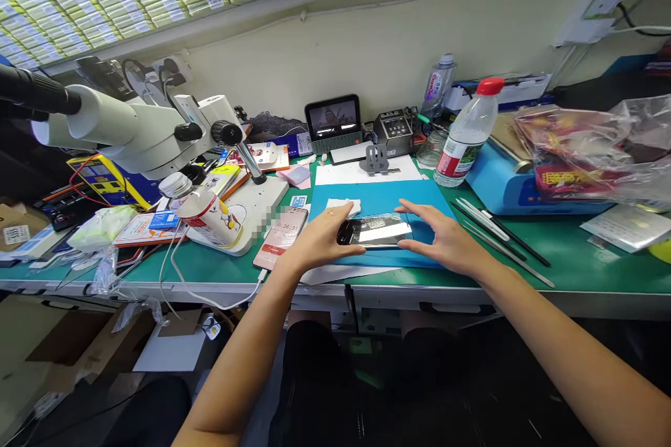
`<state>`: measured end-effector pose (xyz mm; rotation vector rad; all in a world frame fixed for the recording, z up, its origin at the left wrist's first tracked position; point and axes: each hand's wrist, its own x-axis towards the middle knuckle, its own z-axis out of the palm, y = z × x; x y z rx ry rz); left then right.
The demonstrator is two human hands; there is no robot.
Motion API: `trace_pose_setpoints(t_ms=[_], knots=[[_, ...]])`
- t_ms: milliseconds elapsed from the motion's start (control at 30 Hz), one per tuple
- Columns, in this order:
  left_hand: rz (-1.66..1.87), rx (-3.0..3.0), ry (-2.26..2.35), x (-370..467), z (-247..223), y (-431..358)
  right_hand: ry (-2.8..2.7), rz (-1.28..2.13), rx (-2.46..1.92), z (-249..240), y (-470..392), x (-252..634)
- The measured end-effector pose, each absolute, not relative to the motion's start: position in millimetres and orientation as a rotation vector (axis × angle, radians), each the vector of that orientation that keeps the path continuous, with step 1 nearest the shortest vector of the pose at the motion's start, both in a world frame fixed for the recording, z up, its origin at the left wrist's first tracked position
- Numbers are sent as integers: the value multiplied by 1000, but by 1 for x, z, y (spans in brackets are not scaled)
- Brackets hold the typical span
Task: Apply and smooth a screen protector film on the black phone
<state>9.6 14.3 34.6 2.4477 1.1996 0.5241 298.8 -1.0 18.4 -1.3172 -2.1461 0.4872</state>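
A glossy dark smartphone (378,228) lies lengthwise across the blue mat (424,192), with bright reflections on its face. My left hand (328,234) is closed around its left end, index finger along the far edge and thumb along the near one. At the other end, my right hand (440,234) grips it between thumb and index finger in the same way. Just behind the left fingertips sits a crumpled white tissue (343,207). Whether the phone touches the mat, I cannot tell.
Left of the mat lie a charging phone (280,237), a drink bottle (204,213) and a microscope (152,133). On the right are tweezers and thin tools (498,234), a red-capped bottle (466,136) and a blue machine (503,178). A small screen (334,117) stands behind.
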Motion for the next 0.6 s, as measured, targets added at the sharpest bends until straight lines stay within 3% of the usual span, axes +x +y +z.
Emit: trace_pose_setpoints(t_ms=[600], knots=[[670,2256,1345,-14,11,3,-2236,527,-1424,5,14,300]])
